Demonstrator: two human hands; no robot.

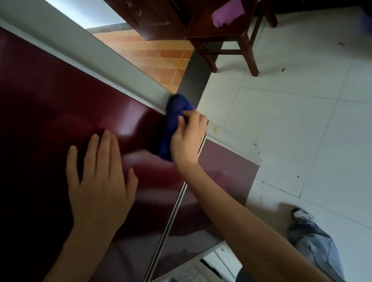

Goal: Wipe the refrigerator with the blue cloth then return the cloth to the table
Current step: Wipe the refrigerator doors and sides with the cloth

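— What's closest in?
— The glossy dark-red refrigerator door (18,105), split by a thin metal seam (168,225). The left hand (98,178) lies flat on it, fingers straight and spread.
— And the cloth?
— The bunched blue cloth (176,115) is pressed at the door's right edge, where red meets the grey side panel (94,48). The right hand (186,136) has its fingers curled round it.
— Room to move?
— White floor tiles (323,132) stretch away to the right of that edge. Farther off, a dark wooden chair (231,30) stands with a purple rag (228,12) on its seat.
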